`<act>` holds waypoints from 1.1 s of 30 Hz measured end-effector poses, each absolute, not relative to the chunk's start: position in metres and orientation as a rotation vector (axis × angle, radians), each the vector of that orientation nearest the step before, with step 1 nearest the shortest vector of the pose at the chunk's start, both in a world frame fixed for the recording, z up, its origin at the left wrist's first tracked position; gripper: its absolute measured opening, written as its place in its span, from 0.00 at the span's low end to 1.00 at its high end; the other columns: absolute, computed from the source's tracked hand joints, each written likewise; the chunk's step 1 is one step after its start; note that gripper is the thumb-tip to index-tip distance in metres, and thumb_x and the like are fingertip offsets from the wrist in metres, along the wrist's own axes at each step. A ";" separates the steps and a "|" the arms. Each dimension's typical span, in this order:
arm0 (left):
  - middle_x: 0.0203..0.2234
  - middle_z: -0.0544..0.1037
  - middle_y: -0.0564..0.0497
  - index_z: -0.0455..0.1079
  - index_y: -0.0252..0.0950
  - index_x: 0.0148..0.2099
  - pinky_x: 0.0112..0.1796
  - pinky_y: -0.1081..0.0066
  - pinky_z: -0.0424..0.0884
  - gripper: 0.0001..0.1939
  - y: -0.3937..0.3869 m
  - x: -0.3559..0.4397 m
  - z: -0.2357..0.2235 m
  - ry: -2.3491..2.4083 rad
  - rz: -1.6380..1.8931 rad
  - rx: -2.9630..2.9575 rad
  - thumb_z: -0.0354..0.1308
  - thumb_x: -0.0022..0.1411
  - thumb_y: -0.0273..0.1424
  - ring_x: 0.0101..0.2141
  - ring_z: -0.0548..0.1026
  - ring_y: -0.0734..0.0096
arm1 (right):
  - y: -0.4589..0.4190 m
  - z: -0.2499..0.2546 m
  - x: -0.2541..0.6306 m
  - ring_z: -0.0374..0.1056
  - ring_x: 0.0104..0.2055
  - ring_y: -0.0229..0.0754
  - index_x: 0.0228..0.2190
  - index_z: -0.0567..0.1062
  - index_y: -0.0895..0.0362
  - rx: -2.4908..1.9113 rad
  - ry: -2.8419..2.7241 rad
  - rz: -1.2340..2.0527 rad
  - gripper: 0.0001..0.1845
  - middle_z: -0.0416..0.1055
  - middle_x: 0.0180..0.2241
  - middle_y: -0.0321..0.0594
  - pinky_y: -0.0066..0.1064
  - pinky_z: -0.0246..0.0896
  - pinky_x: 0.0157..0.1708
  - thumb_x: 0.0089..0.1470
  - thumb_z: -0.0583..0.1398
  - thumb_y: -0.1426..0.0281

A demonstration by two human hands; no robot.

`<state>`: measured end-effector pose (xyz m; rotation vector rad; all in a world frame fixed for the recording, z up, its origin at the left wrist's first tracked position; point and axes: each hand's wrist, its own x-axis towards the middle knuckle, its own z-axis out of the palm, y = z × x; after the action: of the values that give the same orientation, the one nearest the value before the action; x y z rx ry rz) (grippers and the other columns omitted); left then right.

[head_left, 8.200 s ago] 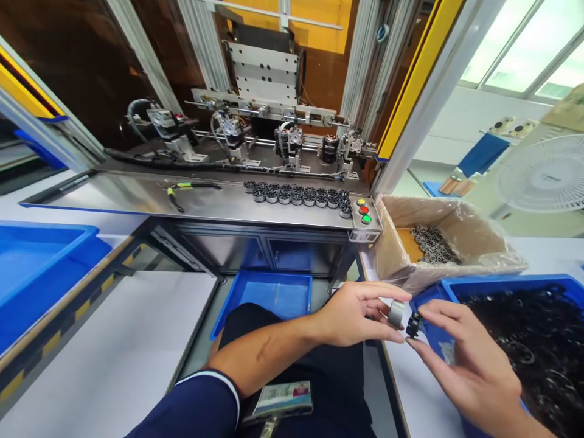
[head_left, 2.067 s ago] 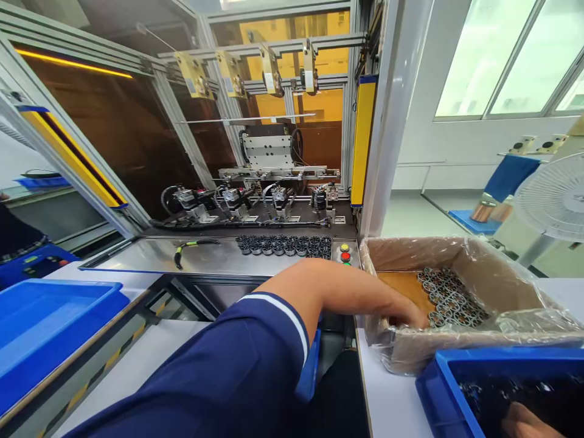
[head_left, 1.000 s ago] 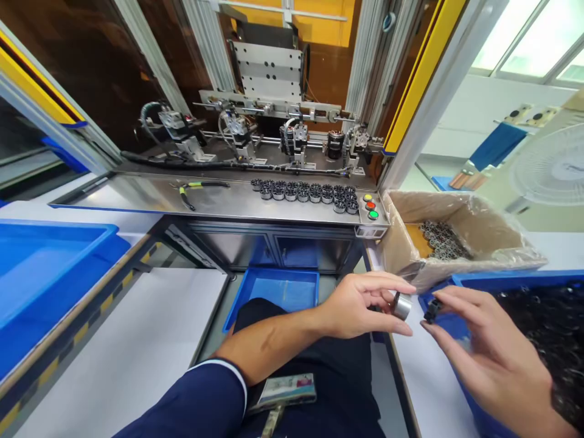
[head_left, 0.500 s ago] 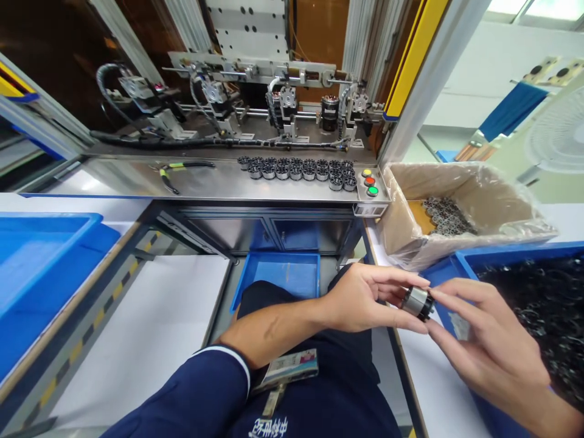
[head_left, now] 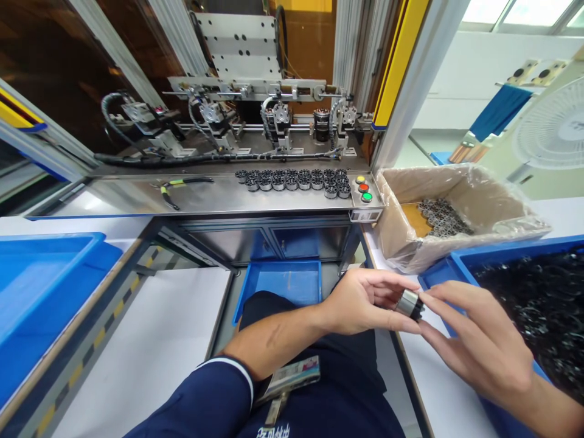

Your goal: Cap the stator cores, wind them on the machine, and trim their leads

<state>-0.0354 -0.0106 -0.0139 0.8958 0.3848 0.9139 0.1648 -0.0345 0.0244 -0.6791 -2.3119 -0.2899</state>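
My left hand is closed on a small motor stator core, a silver metal cylinder with a black plastic end piece. It lies tilted between thumb and fingers. From the other side, the fingertips and thumb of my right hand pinch its black end. Both hands are above the white tabletop on the right, by the edge of a blue bin full of black plastic parts. Rows of similar black-and-silver cores stand on the steel ledge ahead.
A plastic-lined carton with metal cores stands behind the bin. Green-handled pliers lie on the ledge, and buttons sit at its right end. Beyond is a machine with clamping fixtures. Blue trays are at left.
The view has tilted up a little, so the machine and ledge appear lower. Both hands keep hold of the stator core, whose angle has turned slightly.
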 end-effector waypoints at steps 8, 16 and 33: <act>0.36 0.83 0.45 0.78 0.32 0.47 0.46 0.62 0.77 0.36 -0.012 -0.036 -0.013 0.436 0.920 0.925 0.80 0.29 0.29 0.38 0.82 0.63 | -0.038 0.028 0.162 0.69 0.44 0.47 0.46 0.74 0.68 -0.696 -2.286 -0.293 0.18 0.72 0.41 0.51 0.39 0.67 0.43 0.52 0.67 0.79; 0.37 0.84 0.45 0.78 0.33 0.49 0.46 0.62 0.77 0.37 -0.014 -0.035 -0.019 0.432 0.890 0.932 0.80 0.31 0.28 0.39 0.82 0.63 | -0.036 0.026 0.168 0.70 0.44 0.45 0.46 0.74 0.65 -0.713 -2.322 -0.389 0.16 0.71 0.41 0.49 0.36 0.68 0.44 0.54 0.66 0.76; 0.32 0.77 0.46 0.74 0.30 0.53 0.31 0.72 0.74 0.23 0.007 -0.039 -0.016 0.700 0.954 1.138 0.62 0.61 0.41 0.30 0.78 0.69 | 0.047 0.027 0.325 0.66 0.14 0.33 0.20 0.77 0.59 -1.173 -2.211 -0.484 0.20 0.68 0.16 0.34 0.22 0.55 0.15 0.59 0.62 0.62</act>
<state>-0.0386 0.0066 -0.0165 1.1383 0.7004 0.9544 0.3249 0.0472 0.0273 -1.1726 -2.2109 -0.4844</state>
